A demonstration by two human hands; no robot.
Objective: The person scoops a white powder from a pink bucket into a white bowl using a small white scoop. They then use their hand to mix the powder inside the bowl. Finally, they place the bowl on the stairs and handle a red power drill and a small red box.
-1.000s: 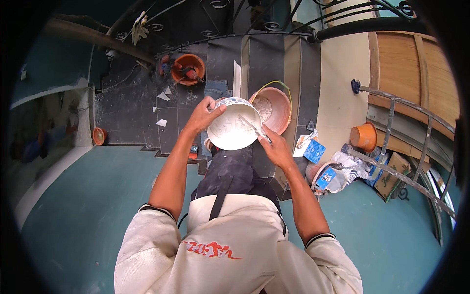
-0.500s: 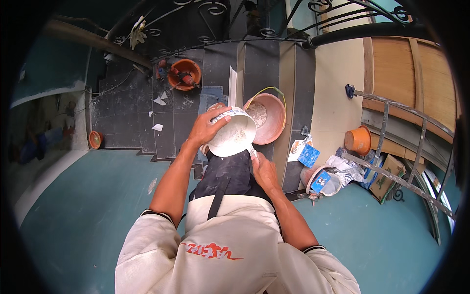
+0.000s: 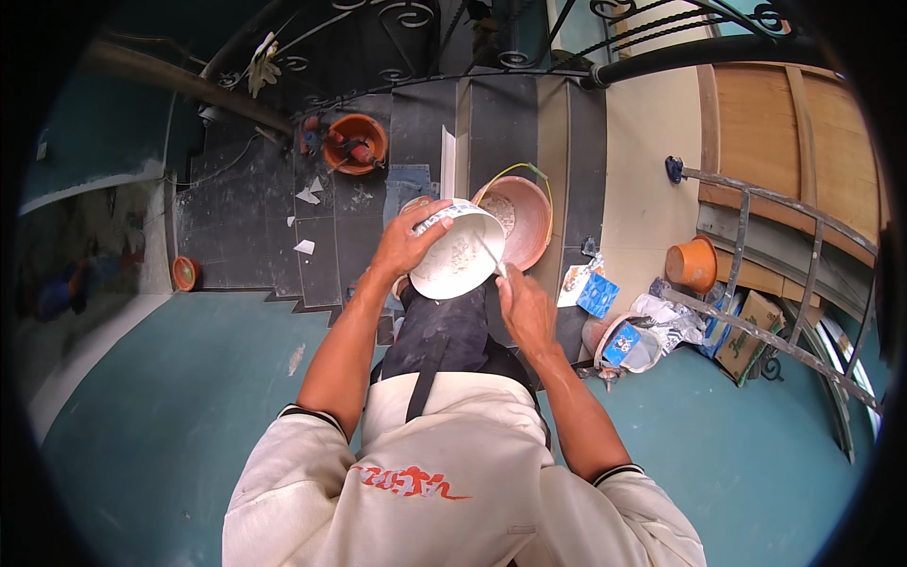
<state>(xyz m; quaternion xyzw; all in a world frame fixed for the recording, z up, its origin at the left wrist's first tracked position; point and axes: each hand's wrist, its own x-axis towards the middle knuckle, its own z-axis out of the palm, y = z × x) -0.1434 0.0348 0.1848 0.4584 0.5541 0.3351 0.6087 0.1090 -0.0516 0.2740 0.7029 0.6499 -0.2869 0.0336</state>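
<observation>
A white bowl [image 3: 453,274] is held up in front of the dark trousers [image 3: 436,333], its mouth tilted toward the wearer, with the left hand [image 3: 404,244] at its upper left side: the fingers curl over the patterned outer wall and the thumb presses along the rim, pinching the wall between them. The right hand [image 3: 529,312] is just below and right of the bowl, closed around the pale handle of a thin tool [image 3: 501,270] whose blade slants up and left across the rim into the bowl. Whitish, lumpy residue clings to the bowl's inside. The blade's tip is hard to make out against that pale surface, and the right hand's own fingers cover most of the handle. The bowl hides part of a pink bucket [image 3: 536,213] beyond it, and a reddish round thing [image 3: 416,203] behind the left hand is mostly covered. Compared with half a second ago, the bowl sits slightly farther right, and the blade, then near the lower right rim, now reaches inside; the right hand has moved up and right.
</observation>
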